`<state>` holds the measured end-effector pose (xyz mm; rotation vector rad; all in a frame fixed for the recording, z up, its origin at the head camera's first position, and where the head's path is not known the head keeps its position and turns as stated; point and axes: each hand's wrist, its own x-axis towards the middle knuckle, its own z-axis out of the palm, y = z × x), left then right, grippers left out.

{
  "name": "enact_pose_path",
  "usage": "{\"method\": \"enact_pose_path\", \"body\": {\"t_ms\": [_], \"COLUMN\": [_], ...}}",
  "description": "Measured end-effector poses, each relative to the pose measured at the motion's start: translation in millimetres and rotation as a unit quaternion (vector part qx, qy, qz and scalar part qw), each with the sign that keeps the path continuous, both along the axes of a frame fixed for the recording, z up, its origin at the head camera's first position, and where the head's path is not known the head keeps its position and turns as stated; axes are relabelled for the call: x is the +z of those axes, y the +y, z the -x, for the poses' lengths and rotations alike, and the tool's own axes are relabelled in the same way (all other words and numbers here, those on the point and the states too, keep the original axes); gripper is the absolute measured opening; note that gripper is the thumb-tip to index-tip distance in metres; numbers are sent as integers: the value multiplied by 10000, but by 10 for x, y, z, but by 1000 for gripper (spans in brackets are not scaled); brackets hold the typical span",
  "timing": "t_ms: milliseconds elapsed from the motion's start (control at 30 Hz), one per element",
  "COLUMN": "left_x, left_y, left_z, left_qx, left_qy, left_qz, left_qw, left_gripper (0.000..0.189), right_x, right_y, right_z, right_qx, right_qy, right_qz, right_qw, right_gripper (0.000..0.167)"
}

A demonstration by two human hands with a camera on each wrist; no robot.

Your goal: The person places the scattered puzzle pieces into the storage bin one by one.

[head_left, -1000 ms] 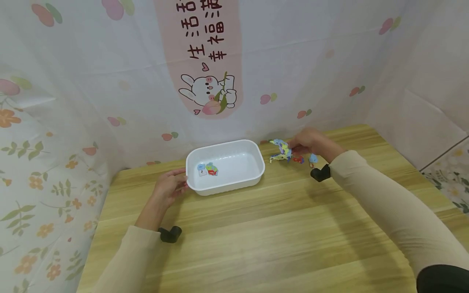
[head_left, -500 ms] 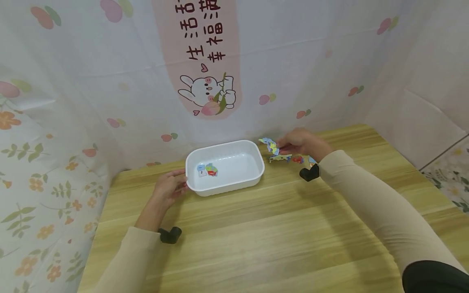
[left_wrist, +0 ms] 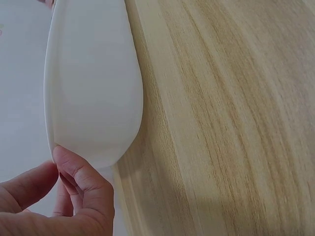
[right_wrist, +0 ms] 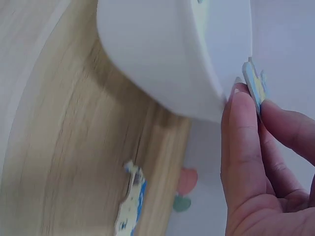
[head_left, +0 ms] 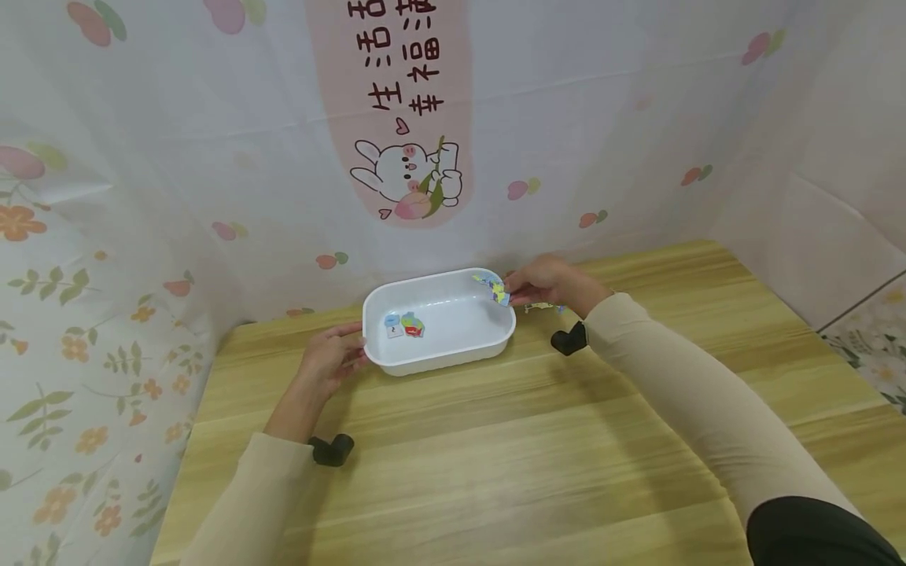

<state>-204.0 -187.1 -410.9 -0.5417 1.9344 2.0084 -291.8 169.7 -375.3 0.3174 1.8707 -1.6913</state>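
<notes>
My left hand pinches the left end of a white plastic basin. In the left wrist view, thumb and bent forefinger meet at the basin's rim. My right hand pinches a thin, irregular cut-out piece in blue, yellow and purple, tilted over the basin's right end. The right wrist view shows this piece edge-on between thumb and fingers, right at the rim. Inside the basin, toward its left, lie a blue-and-white piece and a green-and-red piece.
Another cut-out piece lies on the wooden table beyond the basin's right end, partly behind my right hand in the head view. A printed cloth hangs right behind the table's back edge.
My right hand has lifted the cut-out piece off the table and carried it left, over the basin's right end. My left hand has stayed on the basin.
</notes>
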Motion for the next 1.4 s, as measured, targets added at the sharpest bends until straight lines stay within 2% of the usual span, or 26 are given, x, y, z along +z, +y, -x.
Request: {"method": "enact_pose_path", "body": {"t_ms": [133, 333, 600, 1167, 1400], "left_x": [3, 0, 2, -4, -1], "left_y": [9, 4, 5, -5, -9], "left_z": [3, -2, -1, 2, 14], "left_qx": [-35, 4, 16, 16, 7], "left_qy": [10, -10, -26, -11, -5], "left_qz": [10, 84, 99, 63, 51], "left_qw": [10000, 10000, 9999, 10000, 10000], "left_gripper": [43, 43, 42, 43, 43], "right_x": [15, 15, 14, -124, -123], "right_y": [-126, -272, -447, -809, -938], "right_z": [7, 20, 37, 88, 73], "right_qx": [-20, -1, 141, 162, 165], "right_qy": [11, -33, -13, -93, -142], "right_qz": [-266, -429, -633, -841, -965], "right_qw": [9996, 9991, 9979, 9963, 9951], "right_gripper": [21, 32, 35, 28, 20]}}
